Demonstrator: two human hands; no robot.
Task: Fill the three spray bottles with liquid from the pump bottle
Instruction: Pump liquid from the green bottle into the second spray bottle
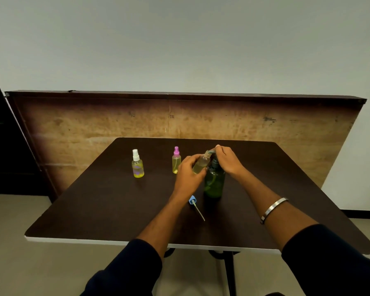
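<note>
Uncapped spray bottle (200,163) in left fingers (190,160)

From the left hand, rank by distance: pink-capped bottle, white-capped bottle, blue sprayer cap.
1. Pink-capped bottle, just left of the left hand.
2. Blue sprayer cap, lying nearer the camera by the wrist.
3. White-capped bottle, far left.

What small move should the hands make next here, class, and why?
Probably press the pump head again: the left hand holds the uncapped spray bottle tilted at the spout, only partly filled, with the right hand on the pump bottle.
</note>
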